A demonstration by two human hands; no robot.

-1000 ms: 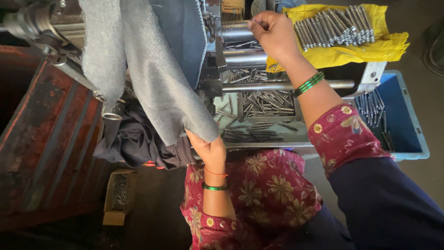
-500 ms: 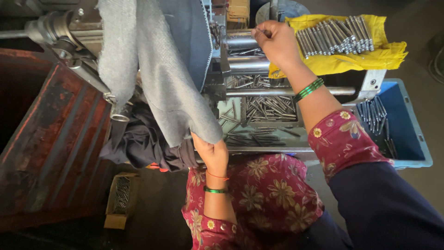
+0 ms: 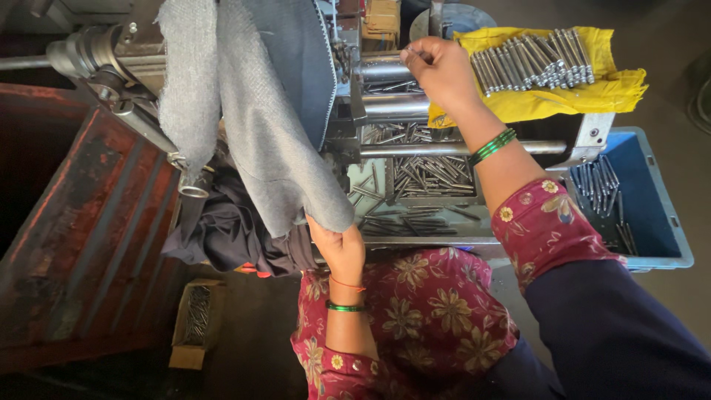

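Observation:
My right hand (image 3: 442,72) reaches up to the machine's horizontal steel rollers (image 3: 385,72), its fingers pinched on a thin metal pin at the roller. My left hand (image 3: 339,248) rests low at the front edge of the machine's tray (image 3: 415,241), partly under a hanging grey cloth (image 3: 255,111); what it grips is hidden. Loose metal pins (image 3: 422,170) lie in the tray between my hands. More pins (image 3: 529,63) are stacked on a yellow cloth (image 3: 615,92) just right of my right hand.
A blue plastic bin (image 3: 652,215) with several pins stands at the right. Dark cloth (image 3: 229,233) hangs below the grey one. A rusty red metal container (image 3: 81,222) fills the left. A small cardboard box (image 3: 194,326) of pins sits on the floor.
My right hand has stayed at the roller and my left hand at the tray's edge; the view has shifted slightly downward and left.

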